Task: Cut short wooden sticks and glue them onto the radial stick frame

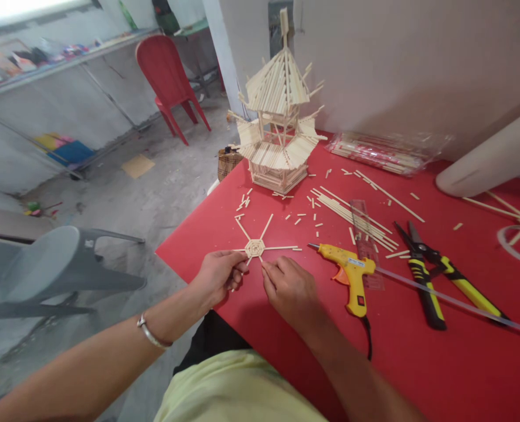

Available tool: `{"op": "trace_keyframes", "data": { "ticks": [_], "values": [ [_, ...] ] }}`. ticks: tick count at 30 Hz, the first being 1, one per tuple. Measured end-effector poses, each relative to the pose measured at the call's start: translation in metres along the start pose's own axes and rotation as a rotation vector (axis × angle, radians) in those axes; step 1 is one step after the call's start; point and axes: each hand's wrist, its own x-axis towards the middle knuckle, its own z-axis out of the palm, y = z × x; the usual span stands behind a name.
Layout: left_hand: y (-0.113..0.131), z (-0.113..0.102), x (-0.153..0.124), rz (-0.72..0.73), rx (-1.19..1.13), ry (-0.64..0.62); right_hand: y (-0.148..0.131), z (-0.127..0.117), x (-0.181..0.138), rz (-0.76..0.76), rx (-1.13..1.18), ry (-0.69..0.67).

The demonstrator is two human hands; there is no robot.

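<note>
A small hexagonal frame of wooden sticks (255,248), with several longer sticks spreading out like spokes, lies on the red tabletop (224,211). At its left edge my left hand (222,272) is closed, thumb and finger pinching one of the spokes. My right hand (289,286) is closed too, its fingertips at the frame's lower right spoke; whatever they pinch is mostly hidden. Just right of that hand lies a yellow hot glue gun (350,271), its nozzle pointing left. Behind the frame stands a pagoda model (281,135) built from sticks.
Loose sticks (352,214) and short cut pieces lie around a clear ruler (365,234). Yellow-black cutters (431,264) rest open at right, crossed by a glue stick (462,302). Wrapped sticks (378,153) lie by the wall. A grey stool (48,264) stands left.
</note>
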Motion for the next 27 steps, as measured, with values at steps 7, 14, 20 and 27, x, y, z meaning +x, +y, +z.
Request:
{"op": "trace_keyframes", "data": {
  "ticks": [7,14,20,27],
  "values": [
    [0.0022,0.0027,-0.0022,-0.005,0.017,0.015,0.0008,0.001,-0.0004,-0.003,-0.01,0.011],
    [0.0016,0.0025,-0.0039,0.008,0.019,0.012,0.0002,0.0009,-0.0002,0.0,-0.001,0.01],
    [0.0012,0.0029,-0.0027,0.012,0.02,0.013,0.0002,0.0018,-0.0007,0.005,0.001,0.003],
    [0.001,0.0002,-0.0029,0.002,0.017,0.003,0.0008,0.002,-0.0009,-0.001,0.003,0.007]
  ]
}}
